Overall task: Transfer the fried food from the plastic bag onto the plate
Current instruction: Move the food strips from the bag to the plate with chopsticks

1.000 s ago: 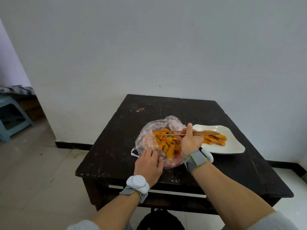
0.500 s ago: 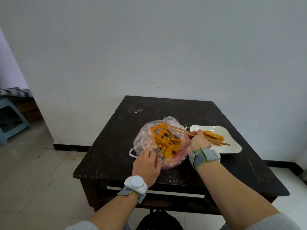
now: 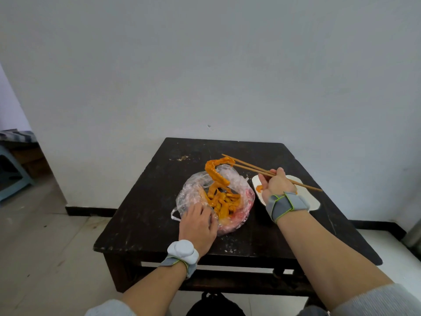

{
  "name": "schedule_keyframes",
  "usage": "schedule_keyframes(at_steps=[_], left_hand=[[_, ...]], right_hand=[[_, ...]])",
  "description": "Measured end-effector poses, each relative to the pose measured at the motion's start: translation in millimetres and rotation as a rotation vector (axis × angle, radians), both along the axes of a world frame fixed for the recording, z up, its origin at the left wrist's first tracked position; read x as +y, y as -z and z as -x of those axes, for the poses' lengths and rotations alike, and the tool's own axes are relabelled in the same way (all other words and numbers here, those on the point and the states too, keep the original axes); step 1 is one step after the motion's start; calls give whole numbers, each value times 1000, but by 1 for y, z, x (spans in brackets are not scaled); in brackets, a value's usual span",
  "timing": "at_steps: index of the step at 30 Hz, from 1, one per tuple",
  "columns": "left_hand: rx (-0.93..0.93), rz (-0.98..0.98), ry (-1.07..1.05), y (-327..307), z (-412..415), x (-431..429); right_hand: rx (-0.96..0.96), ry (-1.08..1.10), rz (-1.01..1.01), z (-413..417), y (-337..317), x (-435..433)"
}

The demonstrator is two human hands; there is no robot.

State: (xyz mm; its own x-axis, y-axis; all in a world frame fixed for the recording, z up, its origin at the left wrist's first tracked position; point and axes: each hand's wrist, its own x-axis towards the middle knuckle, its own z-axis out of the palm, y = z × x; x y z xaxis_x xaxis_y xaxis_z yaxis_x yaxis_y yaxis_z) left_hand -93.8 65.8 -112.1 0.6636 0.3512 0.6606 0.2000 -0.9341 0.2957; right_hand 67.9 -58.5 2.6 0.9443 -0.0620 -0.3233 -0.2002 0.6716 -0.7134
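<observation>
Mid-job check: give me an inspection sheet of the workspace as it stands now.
Surface: dark wooden table, scuffed, with pale specks near its front edge.
Job's things: plastic bag open, fried food inside; one long strip lifted above it by the chopsticks; white plate to the right, partly hidden by the hand, a little food on it.
Clutter: crumbs on the table's far left part.
Hands: left hand rests on the bag's near edge; right hand grips the chopsticks above the plate; grey bands on both wrists.
Cables: nothing seen.
Surroundings: white wall behind; blue stool at far left; black bag on the floor under the table.
</observation>
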Motion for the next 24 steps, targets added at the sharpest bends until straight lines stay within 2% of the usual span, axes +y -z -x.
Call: schedule_keyframes(at_steps=[8, 12, 24], left_hand=[[0, -75, 109, -24, -36, -44], [18, -107, 123, -21, -42, -56], [149, -118, 139, 1, -60, -78]], right_hand=[[-14, 112, -20, -24, -11, -48], [-36, 88, 2, -33, -6, -63], [32, 248, 65, -49, 18, -124]])
